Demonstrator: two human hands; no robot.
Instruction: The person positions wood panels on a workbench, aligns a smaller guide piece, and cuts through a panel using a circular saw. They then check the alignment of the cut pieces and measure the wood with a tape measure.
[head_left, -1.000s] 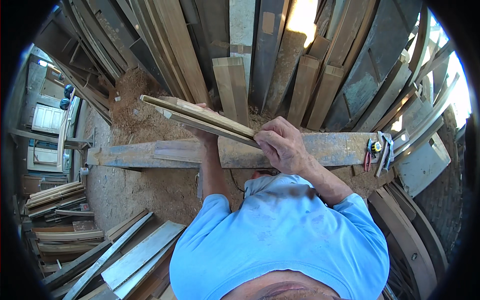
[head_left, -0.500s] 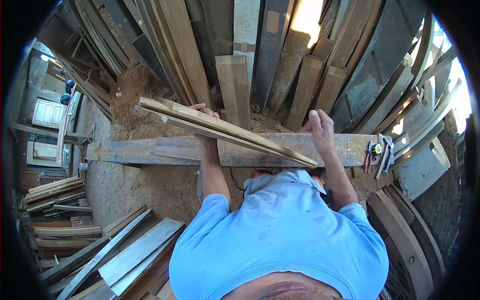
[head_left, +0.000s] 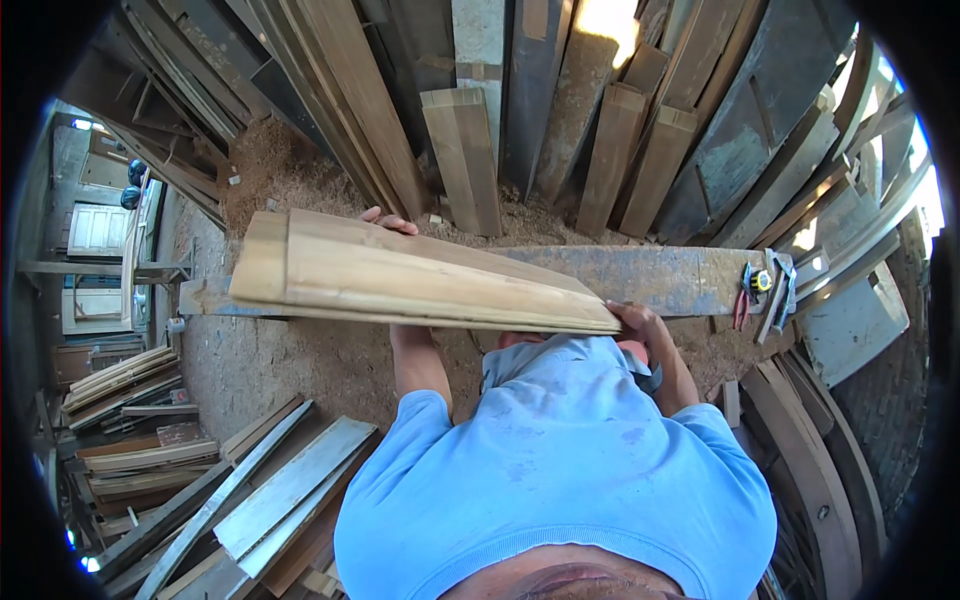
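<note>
Light-coloured wooden boards (head_left: 430, 275), stacked face to face, slant across in front of me with a broad face showing. My left hand (head_left: 390, 221) grips them from beneath; only its fingertips curl over the far edge, and the boards hide the palm. At their narrow right end, my right hand (head_left: 637, 322) is closed round the corner close to my body. Under the boards lies a long, worn wooden beam (head_left: 680, 280), partly covered by them.
On the beam's right end rest red-handled pliers (head_left: 742, 308), a yellow tape measure (head_left: 762, 281) and a metal-looking tool (head_left: 780, 300). Upright planks (head_left: 465, 160) line the far side. Sawdust (head_left: 275, 165) heaps behind the beam. Stacked boards (head_left: 290, 490) lie at lower left.
The boards have turned from edge-on to show their broad face. My right hand, raised and apart from them before, has come down onto their right end.
</note>
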